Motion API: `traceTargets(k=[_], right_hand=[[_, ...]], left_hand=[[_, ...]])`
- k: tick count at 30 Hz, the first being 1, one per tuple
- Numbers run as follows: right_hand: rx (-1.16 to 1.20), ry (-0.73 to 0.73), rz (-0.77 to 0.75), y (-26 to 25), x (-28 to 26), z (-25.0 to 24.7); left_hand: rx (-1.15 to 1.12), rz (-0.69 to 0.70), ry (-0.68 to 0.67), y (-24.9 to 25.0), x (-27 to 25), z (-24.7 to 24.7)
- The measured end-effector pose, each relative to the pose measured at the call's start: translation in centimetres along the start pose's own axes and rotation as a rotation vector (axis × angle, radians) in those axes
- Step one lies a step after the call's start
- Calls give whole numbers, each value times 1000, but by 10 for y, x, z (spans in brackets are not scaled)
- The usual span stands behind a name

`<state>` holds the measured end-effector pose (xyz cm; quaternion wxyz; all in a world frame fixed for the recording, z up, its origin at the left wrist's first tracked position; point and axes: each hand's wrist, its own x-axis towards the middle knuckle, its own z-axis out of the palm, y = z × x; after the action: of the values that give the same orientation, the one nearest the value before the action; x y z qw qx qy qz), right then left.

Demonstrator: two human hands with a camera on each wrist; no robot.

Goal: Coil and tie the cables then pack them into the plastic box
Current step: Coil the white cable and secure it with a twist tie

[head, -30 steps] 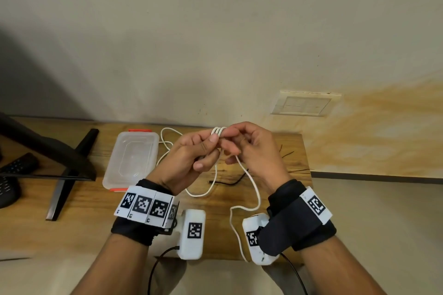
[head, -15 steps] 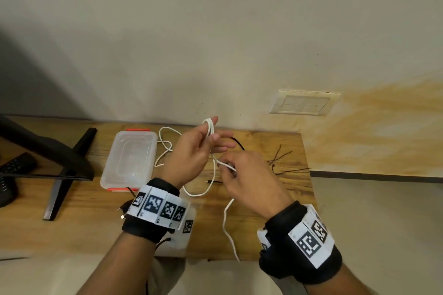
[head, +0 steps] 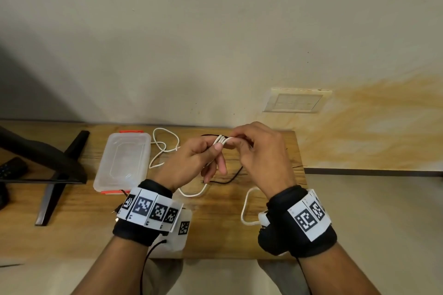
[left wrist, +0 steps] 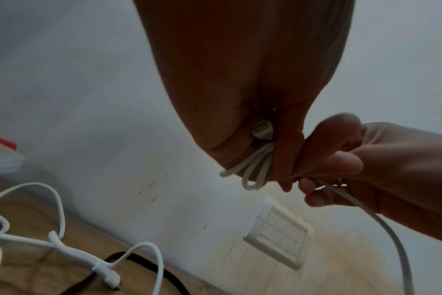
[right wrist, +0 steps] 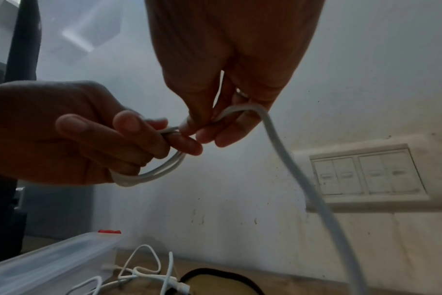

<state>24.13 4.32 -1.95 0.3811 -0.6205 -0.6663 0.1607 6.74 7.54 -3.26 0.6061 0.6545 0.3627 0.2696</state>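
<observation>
Head view: left hand [head: 191, 160] grips the white cable [head: 221, 139] coil above the table [head: 215, 227]; right hand [head: 261, 151] pinches the free strand. The plastic box [head: 123, 160] lies lidded at left. Left wrist view: loops bunched in the fist. Right wrist view: tail trails down. Coiling step; next likely another loop, then tying.

White cable [head: 221, 139] bunched in loops; lidded plastic box [head: 123, 162] on desk.
</observation>
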Motion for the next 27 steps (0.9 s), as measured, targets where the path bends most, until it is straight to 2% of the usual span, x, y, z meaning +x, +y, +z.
traceTargets(k=[3, 7, 10, 19, 23, 27], right_hand=[[66, -31, 107, -1, 0, 4], [332, -106, 354, -6, -1, 2], [502, -160, 468, -12, -2, -4], [703, -179, 557, -17, -3, -5], [710, -287, 589, -23, -4, -4], [554, -460, 590, -25, -8, 1]], left_hand=[[-16, -9, -24, -4, 2, -2], [-85, 5, -54, -2, 0, -4], [-225, 16, -70, 0, 0, -2], [-551, 15, -57, 8, 1, 2], [-578, 28, 14, 7, 2, 6], [-560, 38, 140, 6, 5, 4]])
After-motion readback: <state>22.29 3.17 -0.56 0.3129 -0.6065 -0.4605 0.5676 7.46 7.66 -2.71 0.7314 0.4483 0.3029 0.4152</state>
